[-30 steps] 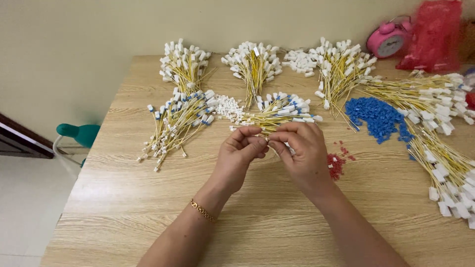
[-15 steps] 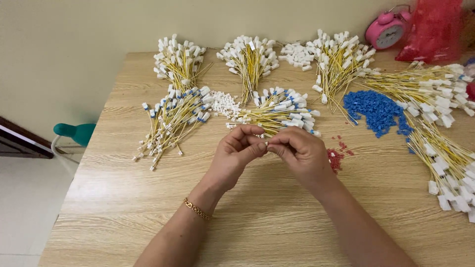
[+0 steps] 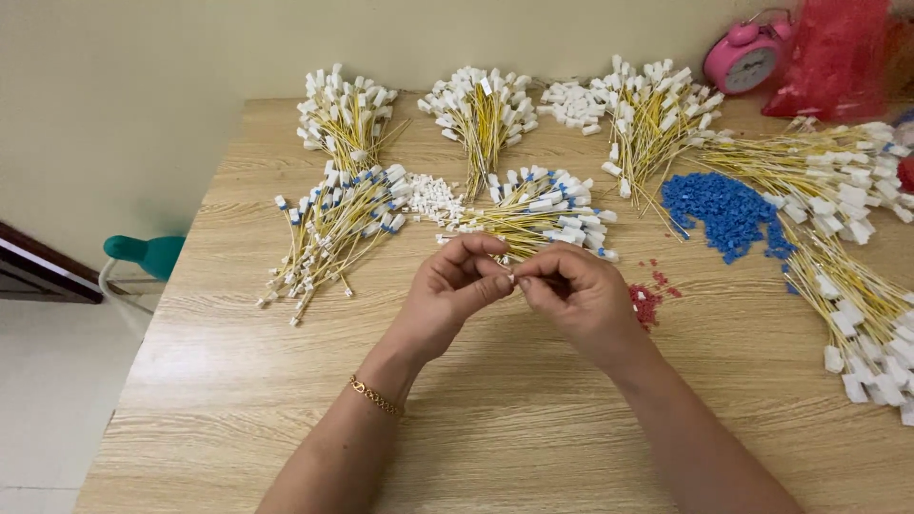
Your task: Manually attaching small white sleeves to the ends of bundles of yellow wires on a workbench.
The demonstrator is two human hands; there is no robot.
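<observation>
Head view: a small white connector (image 3: 511, 279) is pinched between the fingers of the left hand (image 3: 447, 290) and the right hand (image 3: 576, 297), both closed tightly on it above the worktop (image 3: 495, 419), just in front of a bundle of yellow wires (image 3: 533, 211). The piece is judged to be light, stiff and easily dropped (little of it shows between the fingertips), so it is best held by its flat sides, while any thin wire attached would bend readily.
</observation>
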